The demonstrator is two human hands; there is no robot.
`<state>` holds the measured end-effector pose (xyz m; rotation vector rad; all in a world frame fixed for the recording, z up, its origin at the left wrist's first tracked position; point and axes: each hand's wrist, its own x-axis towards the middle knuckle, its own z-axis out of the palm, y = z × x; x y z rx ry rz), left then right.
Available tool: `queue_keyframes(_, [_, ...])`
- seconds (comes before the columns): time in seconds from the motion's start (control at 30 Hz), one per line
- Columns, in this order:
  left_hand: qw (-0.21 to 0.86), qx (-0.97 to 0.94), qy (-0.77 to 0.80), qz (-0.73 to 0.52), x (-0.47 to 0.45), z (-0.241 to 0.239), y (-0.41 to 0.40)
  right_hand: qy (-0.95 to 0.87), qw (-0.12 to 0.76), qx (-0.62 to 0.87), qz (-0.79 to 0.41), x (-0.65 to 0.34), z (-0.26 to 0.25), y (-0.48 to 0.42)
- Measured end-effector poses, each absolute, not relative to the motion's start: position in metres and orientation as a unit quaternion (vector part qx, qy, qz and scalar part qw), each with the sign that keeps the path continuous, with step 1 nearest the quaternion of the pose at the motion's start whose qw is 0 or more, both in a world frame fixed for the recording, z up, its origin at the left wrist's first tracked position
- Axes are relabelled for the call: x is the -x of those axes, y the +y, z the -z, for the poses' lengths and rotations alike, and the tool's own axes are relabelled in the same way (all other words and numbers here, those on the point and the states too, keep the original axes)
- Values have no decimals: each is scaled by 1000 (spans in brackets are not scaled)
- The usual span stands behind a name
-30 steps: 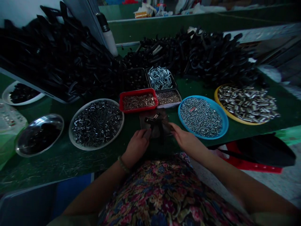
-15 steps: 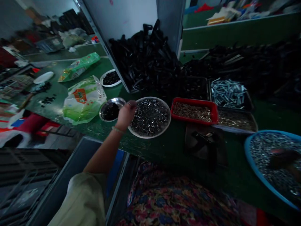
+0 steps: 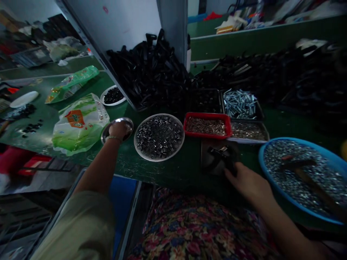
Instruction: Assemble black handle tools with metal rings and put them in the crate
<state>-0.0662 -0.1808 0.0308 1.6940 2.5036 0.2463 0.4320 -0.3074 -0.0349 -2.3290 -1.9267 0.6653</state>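
My left hand (image 3: 118, 130) reaches into a small steel dish (image 3: 108, 127) of dark parts at the left, fingers curled down inside it; what they grip is hidden. My right hand (image 3: 247, 182) rests at the near edge of a dark work block (image 3: 208, 162), its fingers touching a small black assembled part (image 3: 222, 155) on it. A round white plate of metal rings (image 3: 159, 136) lies between the two hands.
A red tray of pins (image 3: 207, 126), trays of screws (image 3: 240, 103), a blue basin of small nuts (image 3: 303, 173) holding a hammer (image 3: 300, 171), piles of black plastic parts (image 3: 151, 72), and green bags (image 3: 80, 124) sit on the green bench. A blue crate (image 3: 121, 195) stands below.
My left hand moved from the work block out past the ring plate into the steel dish. The view swung left. My right hand came back from the blue basin to the block.
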Motion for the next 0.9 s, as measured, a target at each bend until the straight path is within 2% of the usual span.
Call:
queue_keyframes(0.07, [95,-576,795,-164,40,-36,-186,-558,139,743,-342,-426,35,-302])
queue_keyframes(0.1, [157,-578,764,-240,19,-36,-191,-508,214,716,-428,-424,34,-301])
queue_keyframes(0.17, [366,-525,639,-426,-38,-30,-206,-395,341,614,-592,-421,29,-304])
queue_keyframes(0.2, [477,-479,565,-473,-71,-26,-216,-347,385,556,-650,-419,26,-307])
queue_keyframes(0.27, [635,-407,453,-475,-135,-15,-236,-285,443,456,-717,-414,21,-313])
queue_keyframes(0.37, [759,-314,340,-457,-203,-2,-256,-248,478,365,-760,-413,19,-320])
queue_keyframes(0.6, [829,-255,246,-432,-240,0,-263,-238,485,348,-766,-432,25,-329])
queue_keyframes(0.73, [833,-266,272,-401,-244,6,-259,-280,468,402,-736,-437,16,-326])
queue_keyframes(0.8, [791,-308,338,-406,-241,12,-255,-375,438,483,-659,-443,1,-325])
queue_keyframes(0.9, [673,-411,430,-439,-230,21,-256,-585,360,599,-413,-452,-24,-331])
